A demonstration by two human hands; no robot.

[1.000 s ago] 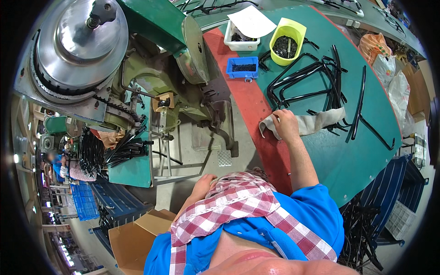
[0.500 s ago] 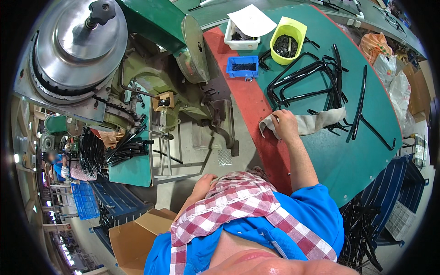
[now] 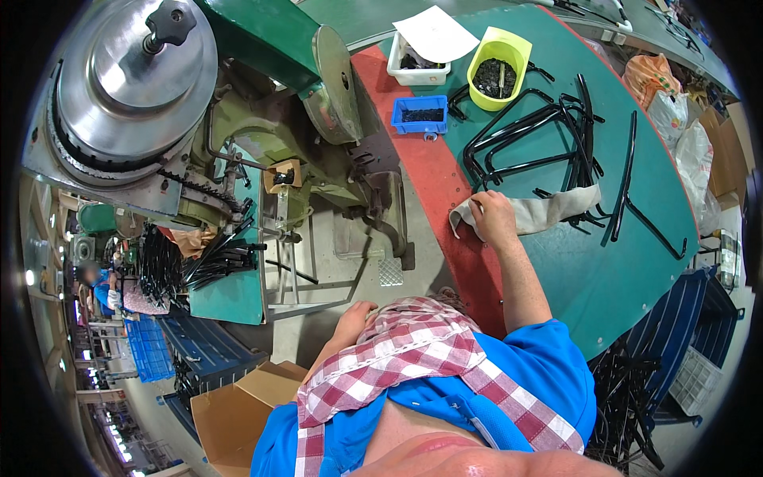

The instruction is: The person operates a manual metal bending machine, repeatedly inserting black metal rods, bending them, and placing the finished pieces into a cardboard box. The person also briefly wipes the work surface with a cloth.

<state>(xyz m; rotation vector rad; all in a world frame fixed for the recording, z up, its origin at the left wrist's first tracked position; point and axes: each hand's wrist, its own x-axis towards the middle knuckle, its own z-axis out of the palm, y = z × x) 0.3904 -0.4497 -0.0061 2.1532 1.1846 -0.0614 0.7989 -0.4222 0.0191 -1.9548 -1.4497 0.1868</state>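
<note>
My right hand (image 3: pixel 494 216) rests on the table, fingers curled over the near end of a grey cloth strip (image 3: pixel 556 210), pinching it. From there the cloth stretches right across the tabletop and covers parts of some black tubes. Just beyond my fingers lies a bundle of bent, glossy black metal tubes (image 3: pixel 520 168). A separate forked black tube (image 3: pixel 628 187) lies farther right. My left hand (image 3: pixel 354 319) lies low by my lap, against the checked apron (image 3: pixel 413 334); its fingers are mostly hidden, so its grip does not show.
A green table (image 3: pixel 572 294) with a red edge strip fills the right. On it stand a yellow-green container (image 3: pixel 499 67), a blue tray (image 3: pixel 420 116) and a white box (image 3: pixel 420 73). A large green machine (image 3: pixel 262 36) rises at left. An open carton (image 3: pixel 230 421) sits below.
</note>
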